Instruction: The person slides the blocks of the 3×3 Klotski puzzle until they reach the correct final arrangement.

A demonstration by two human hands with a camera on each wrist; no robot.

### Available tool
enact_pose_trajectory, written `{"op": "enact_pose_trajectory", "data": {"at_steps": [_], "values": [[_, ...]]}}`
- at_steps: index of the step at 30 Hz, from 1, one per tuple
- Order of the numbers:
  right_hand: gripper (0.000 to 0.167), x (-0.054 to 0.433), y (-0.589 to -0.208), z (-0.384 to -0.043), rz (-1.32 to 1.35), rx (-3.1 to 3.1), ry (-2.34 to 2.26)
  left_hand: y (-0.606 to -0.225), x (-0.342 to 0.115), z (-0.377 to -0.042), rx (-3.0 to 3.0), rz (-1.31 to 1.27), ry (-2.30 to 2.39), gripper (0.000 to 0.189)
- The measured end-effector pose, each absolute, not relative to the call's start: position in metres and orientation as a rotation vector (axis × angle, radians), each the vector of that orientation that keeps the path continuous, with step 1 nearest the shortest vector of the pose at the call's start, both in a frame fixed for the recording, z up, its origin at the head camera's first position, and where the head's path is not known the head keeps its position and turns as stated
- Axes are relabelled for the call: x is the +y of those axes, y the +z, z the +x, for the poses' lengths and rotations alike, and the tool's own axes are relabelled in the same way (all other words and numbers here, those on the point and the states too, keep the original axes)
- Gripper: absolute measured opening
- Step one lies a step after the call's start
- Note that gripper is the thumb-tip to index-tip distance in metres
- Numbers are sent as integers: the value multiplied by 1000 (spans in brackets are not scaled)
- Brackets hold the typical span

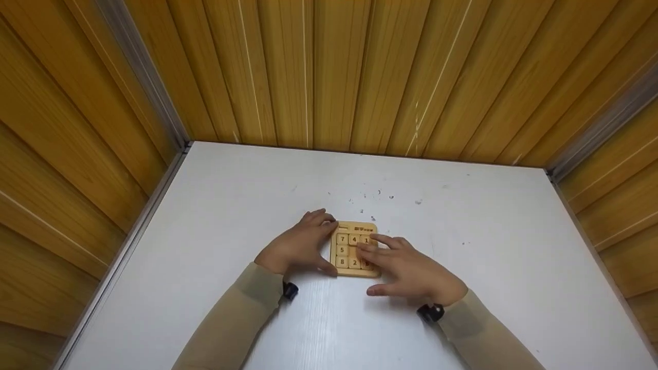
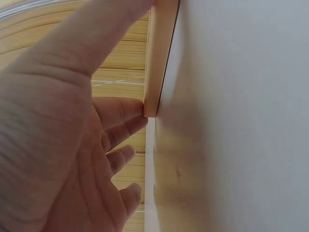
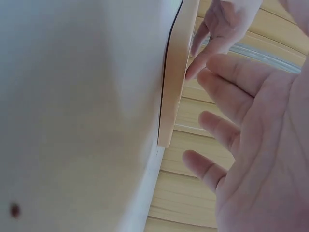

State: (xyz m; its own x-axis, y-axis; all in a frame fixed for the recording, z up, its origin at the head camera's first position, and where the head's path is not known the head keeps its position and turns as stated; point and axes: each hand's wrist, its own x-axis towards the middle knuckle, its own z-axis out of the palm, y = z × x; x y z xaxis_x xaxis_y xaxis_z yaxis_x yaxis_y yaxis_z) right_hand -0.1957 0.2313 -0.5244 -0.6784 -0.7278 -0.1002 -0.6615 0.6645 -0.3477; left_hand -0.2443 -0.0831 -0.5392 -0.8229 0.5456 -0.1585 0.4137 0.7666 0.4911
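A wooden number slide puzzle (image 1: 354,274) lies flat on the white table, with square tiles in its frame. Readable are 7, 4 and 1 along the top, 5 (image 1: 342,250) at middle left, and 8 and 2 (image 1: 354,262) below. The left hand (image 1: 300,241) holds the frame's left side, thumb at the near corner and a finger at the far corner. In the left wrist view, fingertips meet the puzzle's edge (image 2: 161,53). Over the right-hand tiles reaches the right hand (image 1: 414,270), fingers extended and thumb apart, partly covering the middle-right and lower-right tiles.
The white table (image 1: 231,180) has small dark specks and chips beyond the puzzle. Wood-look panels (image 1: 329,77) enclose the back and sides, with metal corner posts (image 1: 149,72). Black bands with small devices (image 1: 431,312) sit at both wrists.
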Motion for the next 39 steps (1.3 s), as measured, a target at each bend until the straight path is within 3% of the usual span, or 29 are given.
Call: {"op": "enact_pose_trajectory", "data": {"at_steps": [5, 10, 39], "values": [[110, 230, -523, -190, -1076, 2575, -451, -542, -82, -243, 2670, 744, 649, 127], [114, 230, -521, -191, -1043, 2567, -438, -542, -81, -246, 2686, 743, 661, 128], [106, 226, -528, -190, -1082, 2566, -399, -544, -84, -245, 2661, 736, 687, 128]]}}
